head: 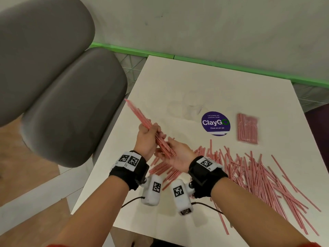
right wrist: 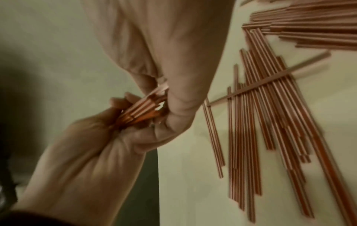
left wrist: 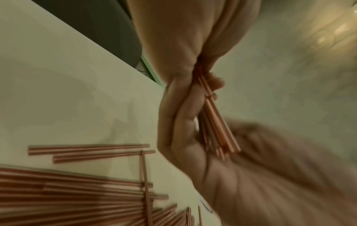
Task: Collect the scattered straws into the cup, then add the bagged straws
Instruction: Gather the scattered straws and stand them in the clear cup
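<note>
My left hand (head: 147, 138) grips a bundle of red-and-white striped straws (head: 140, 116) that slants up to the left above the white table (head: 178, 77). My right hand (head: 175, 155), palm up, holds the bundle's lower end; its fingers curl round the straw ends (right wrist: 142, 107). The left wrist view shows the bundle (left wrist: 216, 122) between both hands. Several loose straws (head: 252, 177) lie scattered over the near right of the table. A clear bag of straws (head: 247, 128) lies flat further back on the right. A faint clear shape (head: 190, 107) sits beyond my hands; I cannot tell whether it is the cup.
A round purple ClayGo sticker (head: 215, 123) marks the table's middle. Two grey padded chairs (head: 71, 104) stand close against the table's left edge. A green strip (head: 213, 64) runs along the wall behind the table.
</note>
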A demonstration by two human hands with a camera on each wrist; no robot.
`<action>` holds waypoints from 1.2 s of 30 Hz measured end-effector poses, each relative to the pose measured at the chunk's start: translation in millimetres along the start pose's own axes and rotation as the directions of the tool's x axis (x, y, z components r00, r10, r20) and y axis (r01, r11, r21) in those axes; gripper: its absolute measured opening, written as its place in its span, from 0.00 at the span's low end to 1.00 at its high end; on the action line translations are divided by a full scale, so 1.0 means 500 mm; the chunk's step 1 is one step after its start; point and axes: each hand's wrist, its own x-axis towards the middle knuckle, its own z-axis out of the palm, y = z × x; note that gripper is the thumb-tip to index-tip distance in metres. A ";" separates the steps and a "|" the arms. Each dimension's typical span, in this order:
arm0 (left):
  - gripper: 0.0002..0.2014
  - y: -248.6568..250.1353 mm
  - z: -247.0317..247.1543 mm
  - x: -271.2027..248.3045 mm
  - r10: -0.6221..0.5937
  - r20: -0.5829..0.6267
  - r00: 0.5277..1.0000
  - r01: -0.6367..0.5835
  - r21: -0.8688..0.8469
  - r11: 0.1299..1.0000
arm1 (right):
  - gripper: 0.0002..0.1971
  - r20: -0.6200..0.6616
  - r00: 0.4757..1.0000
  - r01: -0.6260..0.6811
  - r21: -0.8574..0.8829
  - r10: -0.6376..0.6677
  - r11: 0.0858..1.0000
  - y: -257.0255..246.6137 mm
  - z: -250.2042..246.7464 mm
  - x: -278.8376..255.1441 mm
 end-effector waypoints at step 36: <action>0.09 0.091 0.193 0.151 0.284 0.011 0.959 -0.280 0.216 0.935 | 0.21 -0.174 0.607 0.352 -0.816 -0.775 0.459 -0.229 -0.086 0.030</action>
